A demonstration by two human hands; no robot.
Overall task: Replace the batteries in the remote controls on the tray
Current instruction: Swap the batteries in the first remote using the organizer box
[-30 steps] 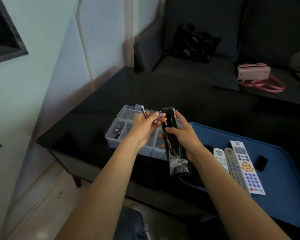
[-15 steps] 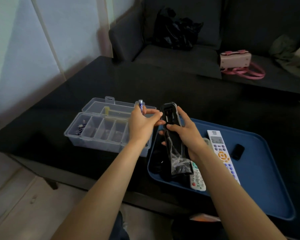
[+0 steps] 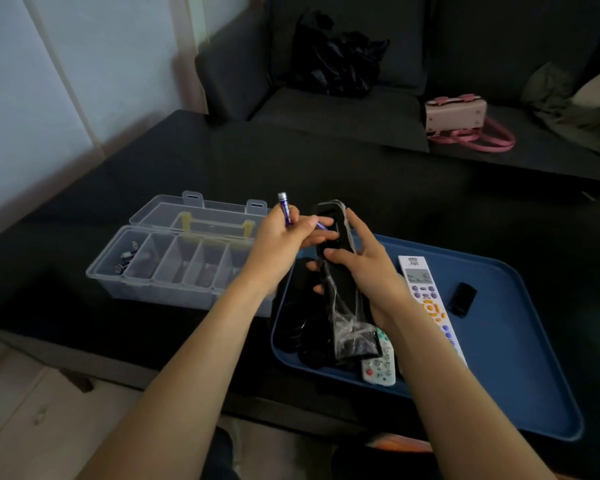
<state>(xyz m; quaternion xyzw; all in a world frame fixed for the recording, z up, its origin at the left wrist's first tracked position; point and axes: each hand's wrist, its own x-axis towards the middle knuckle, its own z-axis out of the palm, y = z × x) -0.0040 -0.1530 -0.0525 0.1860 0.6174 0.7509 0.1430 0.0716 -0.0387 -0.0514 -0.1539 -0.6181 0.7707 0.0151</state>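
Holding: R hand (image 3: 368, 271) fingers grasp black remote (image 3: 336, 258) w/ plastic wrap, above tray (image 3: 520, 393) on counter (image 3: 257, 161). L hand (image 3: 278, 244) fingers pinch 2 batteries (image 3: 284, 209) by its open slot.

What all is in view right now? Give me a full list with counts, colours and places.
black remote: 1, black in a clear wrapper, held above the tray's left end, back side up
batteries: 2, purple, in the left hand, one at the remote's open slot
white remotes: 2, white with coloured buttons, lying on the tray
small cover: 1, black, on the tray right of the white remotes
tray: 1, blue, on the table's right side
organizer box: 1, clear, lid open, left of the tray; a few small items in its leftmost compartment
table: 1, black
sofa: 1, dark grey, behind the table
handbag: 1, pink, on the sofa
black bag: 1, on the sofa
hands: left, right
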